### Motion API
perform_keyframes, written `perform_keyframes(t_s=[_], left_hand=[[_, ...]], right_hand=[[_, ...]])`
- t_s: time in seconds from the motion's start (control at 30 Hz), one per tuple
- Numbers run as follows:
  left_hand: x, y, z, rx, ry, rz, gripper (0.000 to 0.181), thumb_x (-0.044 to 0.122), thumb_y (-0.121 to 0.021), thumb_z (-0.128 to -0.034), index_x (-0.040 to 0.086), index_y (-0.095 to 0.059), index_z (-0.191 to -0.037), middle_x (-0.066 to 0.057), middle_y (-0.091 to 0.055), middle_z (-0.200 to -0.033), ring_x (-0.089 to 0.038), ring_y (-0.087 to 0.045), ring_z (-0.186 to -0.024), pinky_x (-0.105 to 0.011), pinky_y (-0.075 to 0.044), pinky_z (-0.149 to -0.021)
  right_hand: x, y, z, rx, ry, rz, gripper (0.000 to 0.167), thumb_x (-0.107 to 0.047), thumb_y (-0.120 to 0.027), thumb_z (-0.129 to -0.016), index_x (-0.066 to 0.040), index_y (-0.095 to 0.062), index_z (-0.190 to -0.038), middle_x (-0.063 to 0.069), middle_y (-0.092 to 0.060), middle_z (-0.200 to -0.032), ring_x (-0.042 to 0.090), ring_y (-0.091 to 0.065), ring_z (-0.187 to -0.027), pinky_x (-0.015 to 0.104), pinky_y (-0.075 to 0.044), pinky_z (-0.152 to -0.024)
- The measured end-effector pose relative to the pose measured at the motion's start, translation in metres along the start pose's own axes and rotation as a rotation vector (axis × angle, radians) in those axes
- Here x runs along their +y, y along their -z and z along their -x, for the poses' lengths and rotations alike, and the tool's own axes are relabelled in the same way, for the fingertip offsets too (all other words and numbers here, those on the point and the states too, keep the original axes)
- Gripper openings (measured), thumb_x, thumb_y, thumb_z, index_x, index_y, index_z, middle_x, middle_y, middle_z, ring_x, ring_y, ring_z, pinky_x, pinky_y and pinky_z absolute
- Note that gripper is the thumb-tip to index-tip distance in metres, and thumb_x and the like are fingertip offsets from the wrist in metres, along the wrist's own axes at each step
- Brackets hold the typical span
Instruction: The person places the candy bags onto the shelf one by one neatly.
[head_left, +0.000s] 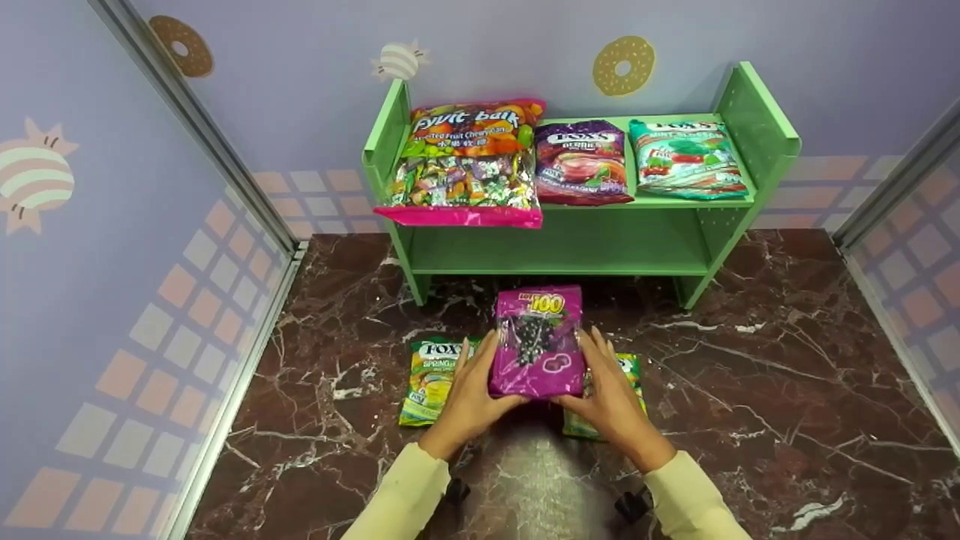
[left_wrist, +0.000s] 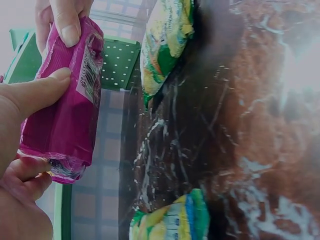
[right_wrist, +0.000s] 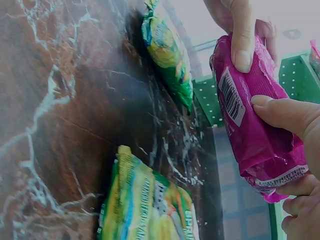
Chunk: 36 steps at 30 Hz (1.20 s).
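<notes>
A purple candy bag (head_left: 538,341) marked "100", with a see-through window, is held up between both hands in the head view. My left hand (head_left: 469,394) grips its left side, thumb along the bottom edge. The right hand (head_left: 609,394) grips the opposite side in the same manner. Both wrist views show the thumbs pressing the back of the purple bag (left_wrist: 65,100), near a barcode label. Below the hands lie two green-and-yellow candy bags on the floor: a Fox's bag (head_left: 429,382) at left and another bag (head_left: 634,375) partly hidden behind the right hand.
A green two-tier shelf (head_left: 555,271) stands against the back wall. On its top lie a large Fyvit balk bag (head_left: 472,165), overhanging the front, a purple Fox's Berries bag (head_left: 583,165) and a teal Fox's mint bag (head_left: 686,161). Panels enclose both sides of the dark marble floor (head_left: 750,420).
</notes>
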<state>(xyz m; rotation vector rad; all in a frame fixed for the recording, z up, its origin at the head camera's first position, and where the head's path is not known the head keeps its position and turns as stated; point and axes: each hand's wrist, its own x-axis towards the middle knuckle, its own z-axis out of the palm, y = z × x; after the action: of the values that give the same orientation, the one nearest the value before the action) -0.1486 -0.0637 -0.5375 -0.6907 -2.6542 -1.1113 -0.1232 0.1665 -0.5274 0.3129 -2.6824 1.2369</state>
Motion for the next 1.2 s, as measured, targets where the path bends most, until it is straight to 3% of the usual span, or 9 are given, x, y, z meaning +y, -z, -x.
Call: perform_keyframes(t_s=[0.43, 0.77, 1.2], left_hand=[[0.01, 0.005, -0.023, -0.017, 0.016, -0.034, 0.104, 0.035, -0.084, -0.0722, 0.0, -0.027, -0.151, -0.017, -0.032, -0.156, -0.031, -0.027, -0.146, -0.049, -0.009, -0.122], [0.015, 0.007, -0.042, -0.054, 0.022, -0.038, 0.102, 0.034, -0.081, -0.0772, 0.007, -0.02, -0.155, -0.014, -0.028, -0.158, -0.033, -0.018, -0.149, -0.05, -0.009, -0.122], [0.015, 0.003, -0.071, -0.043, -0.028, -0.071, 0.103, 0.036, -0.082, -0.0751, 0.003, -0.022, -0.153, -0.016, -0.032, -0.156, -0.027, -0.029, -0.147, -0.047, -0.007, -0.123]], right_hand=[[-0.004, 0.018, -0.016, 0.003, -0.013, 0.048, 0.097, -0.018, -0.085, -0.072, -0.01, -0.031, -0.152, 0.024, -0.021, -0.158, 0.05, -0.019, -0.143, 0.067, -0.025, -0.11], [-0.003, 0.03, -0.029, -0.008, -0.01, 0.056, 0.097, -0.016, -0.084, -0.075, -0.009, -0.027, -0.153, 0.024, -0.018, -0.159, 0.05, -0.016, -0.144, 0.063, -0.024, -0.112], [0.002, 0.041, -0.05, 0.02, 0.009, 0.073, 0.095, -0.017, -0.084, -0.075, -0.005, -0.029, -0.151, 0.026, -0.024, -0.157, 0.048, -0.016, -0.145, 0.06, -0.02, -0.116]])
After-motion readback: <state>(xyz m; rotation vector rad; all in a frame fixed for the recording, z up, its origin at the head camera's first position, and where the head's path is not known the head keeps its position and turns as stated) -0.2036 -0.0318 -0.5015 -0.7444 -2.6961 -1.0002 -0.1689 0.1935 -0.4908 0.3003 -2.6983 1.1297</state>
